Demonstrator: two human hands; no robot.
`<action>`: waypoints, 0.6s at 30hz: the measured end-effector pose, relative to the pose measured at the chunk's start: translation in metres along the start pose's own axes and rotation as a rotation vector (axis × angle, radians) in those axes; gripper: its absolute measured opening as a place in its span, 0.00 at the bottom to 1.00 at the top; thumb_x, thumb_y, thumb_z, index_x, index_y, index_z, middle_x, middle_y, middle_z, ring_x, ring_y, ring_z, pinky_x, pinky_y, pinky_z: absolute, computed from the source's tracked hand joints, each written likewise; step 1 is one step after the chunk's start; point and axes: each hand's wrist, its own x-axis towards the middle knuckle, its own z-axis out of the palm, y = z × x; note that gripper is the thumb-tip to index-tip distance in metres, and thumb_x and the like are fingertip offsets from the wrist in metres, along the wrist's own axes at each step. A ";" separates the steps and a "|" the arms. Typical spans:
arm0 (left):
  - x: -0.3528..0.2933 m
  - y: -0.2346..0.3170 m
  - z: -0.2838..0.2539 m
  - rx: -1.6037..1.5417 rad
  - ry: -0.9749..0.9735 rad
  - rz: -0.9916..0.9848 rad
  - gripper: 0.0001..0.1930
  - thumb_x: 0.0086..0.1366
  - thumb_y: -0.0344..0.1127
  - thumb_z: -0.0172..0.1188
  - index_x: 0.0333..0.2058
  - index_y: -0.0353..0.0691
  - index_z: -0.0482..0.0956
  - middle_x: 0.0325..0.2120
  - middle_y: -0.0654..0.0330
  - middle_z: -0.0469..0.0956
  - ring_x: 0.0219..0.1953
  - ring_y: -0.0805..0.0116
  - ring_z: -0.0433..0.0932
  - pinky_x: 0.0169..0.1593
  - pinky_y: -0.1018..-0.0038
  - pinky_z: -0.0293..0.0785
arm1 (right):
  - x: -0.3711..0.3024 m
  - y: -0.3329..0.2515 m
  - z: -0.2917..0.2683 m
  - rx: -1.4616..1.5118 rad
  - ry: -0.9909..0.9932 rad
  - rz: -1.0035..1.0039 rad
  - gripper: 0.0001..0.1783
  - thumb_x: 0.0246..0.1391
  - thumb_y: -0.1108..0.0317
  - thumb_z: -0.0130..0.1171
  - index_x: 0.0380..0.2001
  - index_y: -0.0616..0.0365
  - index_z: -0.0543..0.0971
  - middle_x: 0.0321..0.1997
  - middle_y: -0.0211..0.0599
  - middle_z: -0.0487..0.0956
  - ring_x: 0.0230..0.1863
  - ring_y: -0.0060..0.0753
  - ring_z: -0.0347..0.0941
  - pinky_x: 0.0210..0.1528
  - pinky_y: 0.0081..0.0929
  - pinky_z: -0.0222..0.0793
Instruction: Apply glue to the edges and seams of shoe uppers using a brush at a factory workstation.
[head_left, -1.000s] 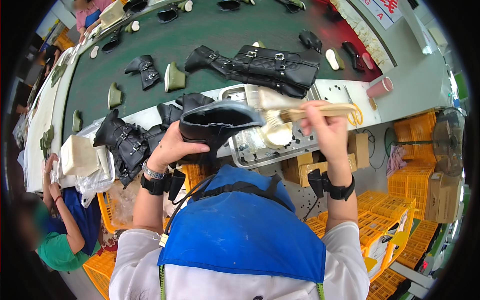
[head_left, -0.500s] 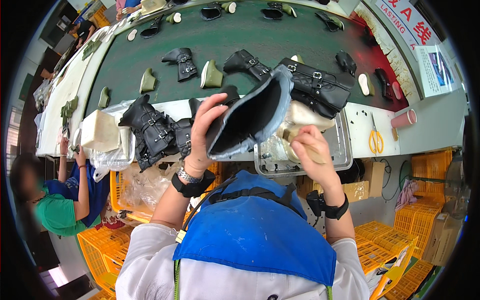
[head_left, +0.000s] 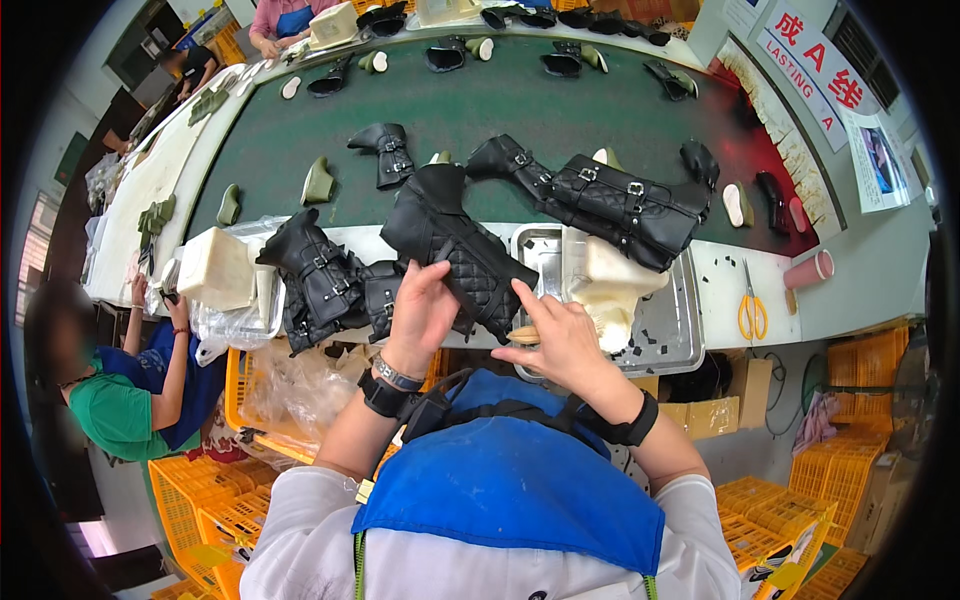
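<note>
A black boot (head_left: 450,245), apparently mid-work, is held over the table (head_left: 720,310) edge, left hand (head_left: 425,312) loosely gripping its shaft, right hand (head_left: 562,342) curled around a wooden handle (head_left: 524,336), more boots (head_left: 622,203) lying beyond.

A black quilted boot (head_left: 455,250) tilts beside a wooden-handled brush (head_left: 523,335).

Even brightness on my fingers (head_left: 530,304); green surface (head_left: 560,108) glowing red at two o'clock; edges bow into blackness.
</note>
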 end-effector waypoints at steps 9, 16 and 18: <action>-0.006 0.000 0.011 0.322 -0.123 -0.014 0.33 0.60 0.28 0.52 0.62 0.43 0.48 0.56 0.60 0.59 0.55 0.71 0.62 0.55 0.70 0.61 | 0.013 0.010 0.031 0.080 0.107 0.000 0.25 0.40 0.67 0.62 0.46 0.56 0.73 0.27 0.38 0.74 0.26 0.43 0.73 0.27 0.33 0.68; -0.002 -0.011 0.003 0.461 -0.171 -0.109 0.30 0.60 0.30 0.54 0.60 0.38 0.55 0.51 0.61 0.66 0.50 0.74 0.66 0.52 0.76 0.64 | 0.033 0.011 0.037 0.133 0.328 -0.136 0.12 0.43 0.72 0.58 0.35 0.58 0.77 0.32 0.39 0.77 0.27 0.45 0.75 0.27 0.34 0.71; -0.006 -0.012 0.000 0.427 -0.060 -0.101 0.27 0.61 0.31 0.54 0.58 0.38 0.57 0.48 0.63 0.67 0.49 0.75 0.66 0.51 0.75 0.65 | 0.034 0.010 0.033 0.142 0.333 -0.135 0.11 0.43 0.73 0.58 0.35 0.58 0.77 0.35 0.38 0.78 0.29 0.45 0.75 0.28 0.33 0.72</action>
